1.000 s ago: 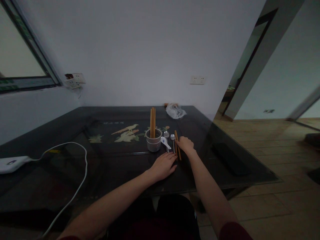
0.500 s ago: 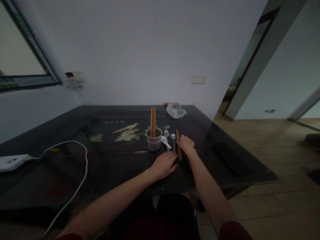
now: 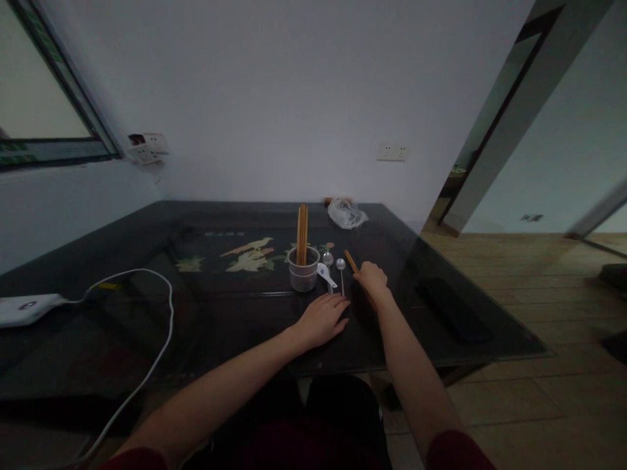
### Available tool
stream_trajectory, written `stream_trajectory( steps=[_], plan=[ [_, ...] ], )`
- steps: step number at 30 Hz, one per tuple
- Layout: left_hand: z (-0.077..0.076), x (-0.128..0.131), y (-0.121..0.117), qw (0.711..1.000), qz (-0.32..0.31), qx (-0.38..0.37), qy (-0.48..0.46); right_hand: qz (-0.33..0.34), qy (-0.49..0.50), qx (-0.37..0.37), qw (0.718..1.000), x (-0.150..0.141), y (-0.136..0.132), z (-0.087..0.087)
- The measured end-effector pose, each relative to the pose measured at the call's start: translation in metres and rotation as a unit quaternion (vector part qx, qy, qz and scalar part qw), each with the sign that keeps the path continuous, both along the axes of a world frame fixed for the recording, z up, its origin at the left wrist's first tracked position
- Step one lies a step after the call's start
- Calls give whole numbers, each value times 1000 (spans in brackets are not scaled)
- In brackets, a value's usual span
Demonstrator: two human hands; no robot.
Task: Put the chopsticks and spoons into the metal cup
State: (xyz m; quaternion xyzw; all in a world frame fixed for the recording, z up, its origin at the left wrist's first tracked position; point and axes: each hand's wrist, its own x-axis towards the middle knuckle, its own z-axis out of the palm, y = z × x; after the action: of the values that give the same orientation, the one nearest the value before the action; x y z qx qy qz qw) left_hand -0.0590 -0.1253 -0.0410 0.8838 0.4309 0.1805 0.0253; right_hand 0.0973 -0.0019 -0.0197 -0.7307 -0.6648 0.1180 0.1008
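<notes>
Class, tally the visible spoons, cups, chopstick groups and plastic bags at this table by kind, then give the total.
Silver spoons: 2
White spoon: 1
Cup: 1
Chopstick groups: 2 (one in the cup, one in the right hand)
Plastic bag: 1
Total: 7

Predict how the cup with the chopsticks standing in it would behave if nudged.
The cup could tip, since the chopsticks rise well above its rim. They may swing sideways, as the bunch fills only part of the mouth. The base might slide, because the tabletop looks glossy.
</notes>
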Motion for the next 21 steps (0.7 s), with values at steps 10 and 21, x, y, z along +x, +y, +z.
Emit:
stream_trajectory(
  steps=[10, 21],
  plan=[
    [22, -8, 3, 981, 21, -32, -191, 154, 478, 58, 863, -3, 2, 17],
    [24, -17, 17, 925, 80, -105, -357, 287, 618, 40, 730, -39, -33, 33]
  ],
)
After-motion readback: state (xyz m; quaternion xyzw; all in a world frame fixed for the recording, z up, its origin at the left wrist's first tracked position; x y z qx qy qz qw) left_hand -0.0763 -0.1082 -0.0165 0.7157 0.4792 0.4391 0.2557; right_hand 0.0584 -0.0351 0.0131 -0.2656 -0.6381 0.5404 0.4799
